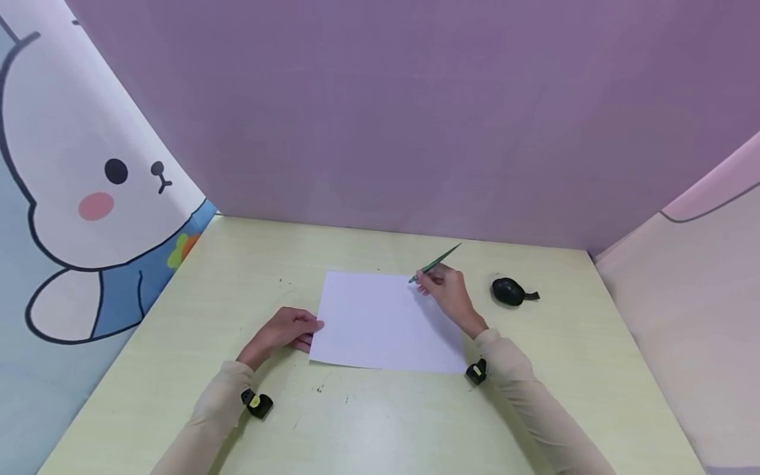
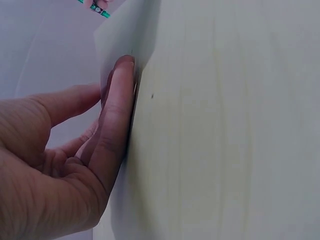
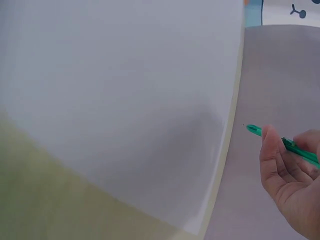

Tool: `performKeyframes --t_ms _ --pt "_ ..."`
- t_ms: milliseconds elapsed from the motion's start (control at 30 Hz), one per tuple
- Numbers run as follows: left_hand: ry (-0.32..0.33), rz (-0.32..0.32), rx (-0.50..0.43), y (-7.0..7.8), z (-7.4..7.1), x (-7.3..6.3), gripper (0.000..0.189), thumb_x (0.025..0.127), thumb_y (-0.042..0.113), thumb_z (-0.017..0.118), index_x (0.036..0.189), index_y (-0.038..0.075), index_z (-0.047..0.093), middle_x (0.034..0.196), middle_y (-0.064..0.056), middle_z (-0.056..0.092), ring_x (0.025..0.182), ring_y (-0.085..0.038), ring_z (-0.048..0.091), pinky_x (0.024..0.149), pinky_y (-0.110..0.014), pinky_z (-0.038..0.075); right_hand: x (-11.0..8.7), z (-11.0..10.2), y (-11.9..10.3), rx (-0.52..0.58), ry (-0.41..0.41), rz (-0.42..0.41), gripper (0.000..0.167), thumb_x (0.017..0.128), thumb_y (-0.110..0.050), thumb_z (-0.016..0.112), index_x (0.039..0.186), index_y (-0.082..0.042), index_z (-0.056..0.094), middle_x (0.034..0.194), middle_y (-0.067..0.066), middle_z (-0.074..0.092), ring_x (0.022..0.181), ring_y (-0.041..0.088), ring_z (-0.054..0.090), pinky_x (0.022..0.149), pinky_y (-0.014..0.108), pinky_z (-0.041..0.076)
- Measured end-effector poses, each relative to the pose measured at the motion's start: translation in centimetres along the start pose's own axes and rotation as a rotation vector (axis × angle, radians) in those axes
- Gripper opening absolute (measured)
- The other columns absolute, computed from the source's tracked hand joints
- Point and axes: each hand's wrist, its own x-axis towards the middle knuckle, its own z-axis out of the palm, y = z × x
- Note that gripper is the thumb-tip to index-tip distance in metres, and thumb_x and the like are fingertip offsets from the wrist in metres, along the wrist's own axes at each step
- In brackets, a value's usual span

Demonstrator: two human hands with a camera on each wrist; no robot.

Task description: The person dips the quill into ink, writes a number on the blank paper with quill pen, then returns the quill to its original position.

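A blank white sheet of paper (image 1: 380,323) lies on the table. My left hand (image 1: 289,328) pinches its left edge, slightly lifted, with the thumb (image 2: 75,102) on top and fingers (image 2: 117,107) beneath. Over the sheet's far right corner, my right hand (image 1: 448,293) holds a slim green pen (image 1: 439,258) between thumb and fingers. The pen's tapered back end points up and to the right. In the right wrist view, the pen's front end (image 3: 254,130) appears apart from the paper (image 3: 125,90).
A black rounded object (image 1: 508,291) with a short strap sits right of my right hand. Dark marks (image 1: 319,388) speckle the pale table (image 1: 368,435). A purple wall panel (image 1: 404,132) stands behind, and a cartoon-printed panel (image 1: 77,158) on the left.
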Motion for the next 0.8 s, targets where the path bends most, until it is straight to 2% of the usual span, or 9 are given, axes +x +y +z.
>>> performKeyframes --t_ms 333,800 --pt "0.021 -0.010 -0.003 0.13 0.11 -0.37 0.029 0.104 0.015 0.064 0.118 -0.011 0.067 0.088 -0.013 0.077 0.073 -0.018 0.075 0.067 -0.032 0.064 0.26 0.58 -0.21 -0.022 -0.013 0.023 0.016 0.102 -0.005 0.067 0.105 0.009 0.073 0.092 0.024 0.076 0.077 0.035 0.075 0.069 0.039 0.064" --pt "0.030 0.007 -0.002 0.28 0.26 -0.76 0.025 0.102 0.008 0.066 0.117 -0.012 0.066 0.091 -0.013 0.075 0.074 -0.015 0.073 0.069 -0.031 0.064 0.43 0.82 -0.49 -0.048 -0.051 0.068 0.017 0.102 -0.005 0.067 0.107 0.010 0.073 0.093 0.025 0.076 0.077 0.035 0.075 0.067 0.034 0.064"
